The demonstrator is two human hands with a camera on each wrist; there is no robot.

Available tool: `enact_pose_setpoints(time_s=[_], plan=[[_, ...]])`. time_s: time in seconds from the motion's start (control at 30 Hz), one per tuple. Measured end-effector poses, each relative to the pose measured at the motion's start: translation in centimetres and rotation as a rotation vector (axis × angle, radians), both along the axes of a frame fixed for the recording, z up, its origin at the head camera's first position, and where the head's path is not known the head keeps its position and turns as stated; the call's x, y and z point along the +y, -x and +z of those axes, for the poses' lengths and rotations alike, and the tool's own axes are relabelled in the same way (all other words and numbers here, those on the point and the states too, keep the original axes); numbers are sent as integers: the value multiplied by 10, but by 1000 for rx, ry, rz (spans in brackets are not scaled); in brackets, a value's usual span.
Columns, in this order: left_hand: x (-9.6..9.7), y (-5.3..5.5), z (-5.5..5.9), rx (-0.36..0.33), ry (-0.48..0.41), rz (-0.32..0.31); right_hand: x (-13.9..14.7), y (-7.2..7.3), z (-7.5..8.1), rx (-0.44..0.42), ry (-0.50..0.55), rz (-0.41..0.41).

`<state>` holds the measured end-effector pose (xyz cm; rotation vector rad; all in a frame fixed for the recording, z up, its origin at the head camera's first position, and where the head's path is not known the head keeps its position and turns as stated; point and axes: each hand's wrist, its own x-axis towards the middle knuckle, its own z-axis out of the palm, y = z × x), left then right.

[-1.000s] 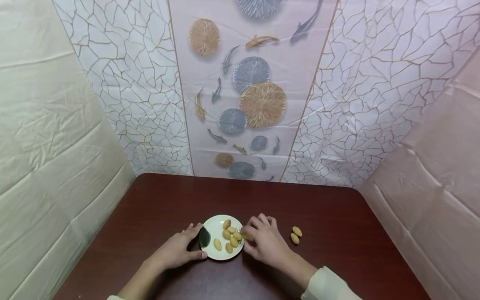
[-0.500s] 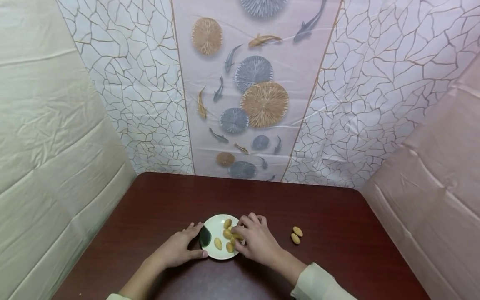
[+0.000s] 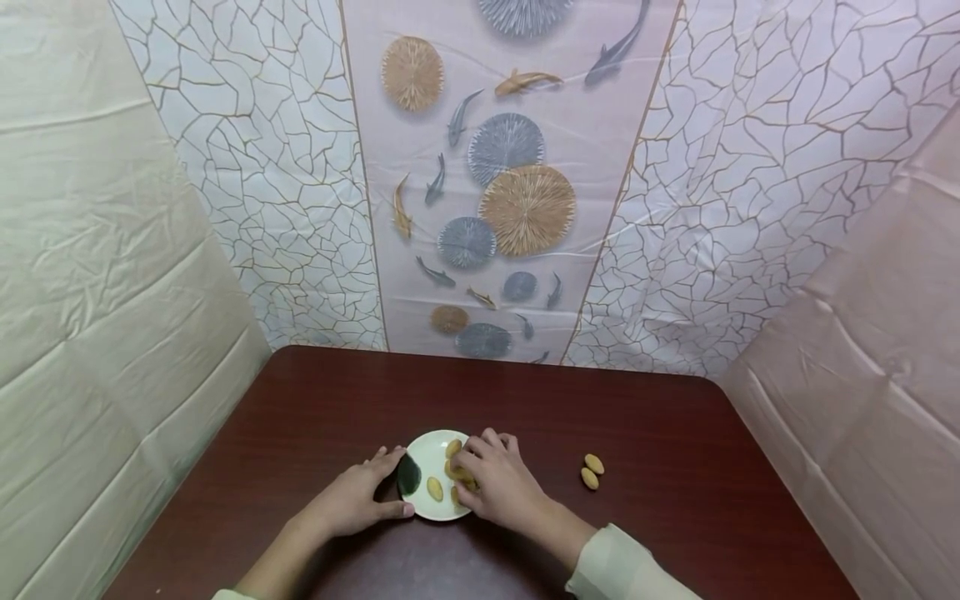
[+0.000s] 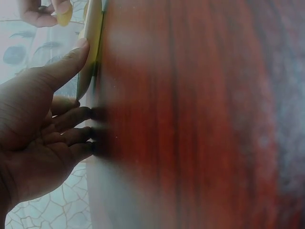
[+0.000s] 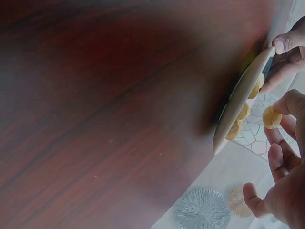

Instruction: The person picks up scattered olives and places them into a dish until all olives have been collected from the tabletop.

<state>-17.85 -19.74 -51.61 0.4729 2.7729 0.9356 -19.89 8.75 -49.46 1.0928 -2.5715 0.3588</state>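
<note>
I have the left hand (image 3: 352,497), fingers extended, touching the white plate (image 3: 433,440); pushing too hard could slide it. Above the plate, the right hand (image 3: 500,483) pinches one yellow fruit (image 5: 271,117); a slack pinch might drop it, scattering its neighbours. The fruit pair (image 3: 590,478) farther right could roll if bumped.

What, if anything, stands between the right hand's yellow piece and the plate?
Nothing visible: the right wrist view shows an open gap between the held yellow piece and the plate, where other pieces lie.
</note>
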Motion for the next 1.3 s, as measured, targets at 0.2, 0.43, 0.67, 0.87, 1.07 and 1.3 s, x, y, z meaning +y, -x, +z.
enact_pose_setpoints(time_s=[0.2, 0.43, 0.67, 0.87, 1.07, 1.3], plan=[[0, -1, 0, -13, -5, 13, -7, 1, 1, 12, -1, 11], [0, 0, -1, -14, -4, 17, -11, 3, -2, 41, 5, 13], [0, -1, -1, -5, -1, 14, -15, 5, -4, 19, -5, -1], [0, 0, -1, -6, 0, 17, -18, 6, -5, 1, -21, -17], [0, -1, -1, -7, -4, 12, -20, 8, -8, -2, -34, -23], [1, 0, 0, -7, -3, 15, -21, 10, -10, -17, -31, -29]])
